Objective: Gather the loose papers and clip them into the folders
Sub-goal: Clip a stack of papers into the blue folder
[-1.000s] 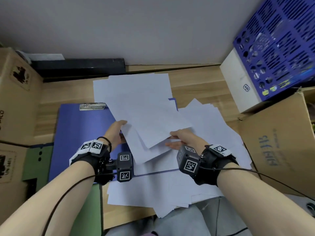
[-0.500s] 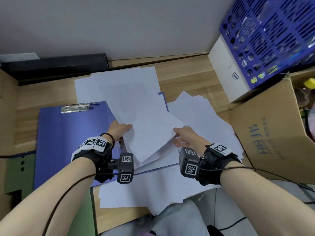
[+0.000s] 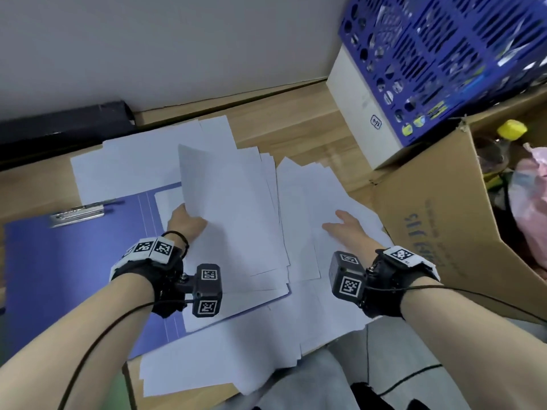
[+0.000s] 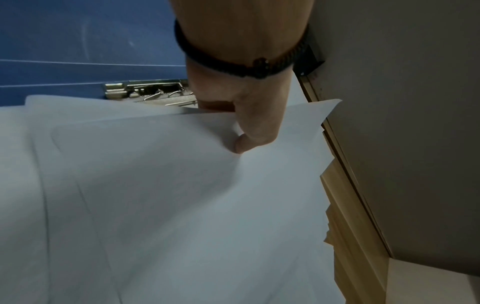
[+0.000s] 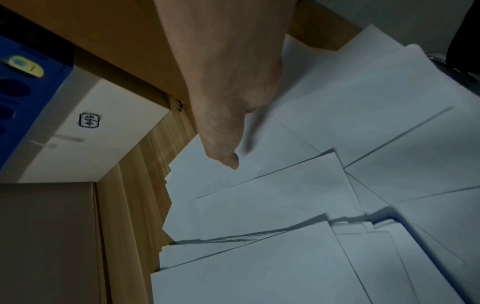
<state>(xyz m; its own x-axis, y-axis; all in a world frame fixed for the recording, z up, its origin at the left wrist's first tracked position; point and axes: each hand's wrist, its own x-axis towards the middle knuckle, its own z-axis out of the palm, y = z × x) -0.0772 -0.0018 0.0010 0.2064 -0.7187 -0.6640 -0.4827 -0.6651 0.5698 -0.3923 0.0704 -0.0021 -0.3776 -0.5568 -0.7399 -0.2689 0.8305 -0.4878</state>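
Note:
An open blue folder [image 3: 59, 267] with a metal clip [image 3: 78, 213] lies on the wooden desk at the left. White loose papers [image 3: 305, 321] cover its right half and spread over the desk. My left hand [image 3: 186, 223] holds a stack of sheets [image 3: 231, 208] by its left edge, thumb on top [image 4: 249, 142], fingers hidden underneath. My right hand [image 3: 344, 227] lies flat and spread on the sheets to the right [image 5: 259, 189], holding nothing. The clip [image 4: 148, 92] shows just behind the left hand.
A cardboard box [image 3: 444, 220] full of items stands at the right. A white box [image 3: 361, 108] under a blue perforated crate [image 3: 444, 54] sits at the back right. A black bar [image 3: 59, 128] runs along the back wall. More sheets hang over the front desk edge [image 3: 207, 371].
My right hand has let go of the stack and moved right onto the sheets beside it. My left hand keeps the stack, now turned straighter. The head view has shifted to the right.

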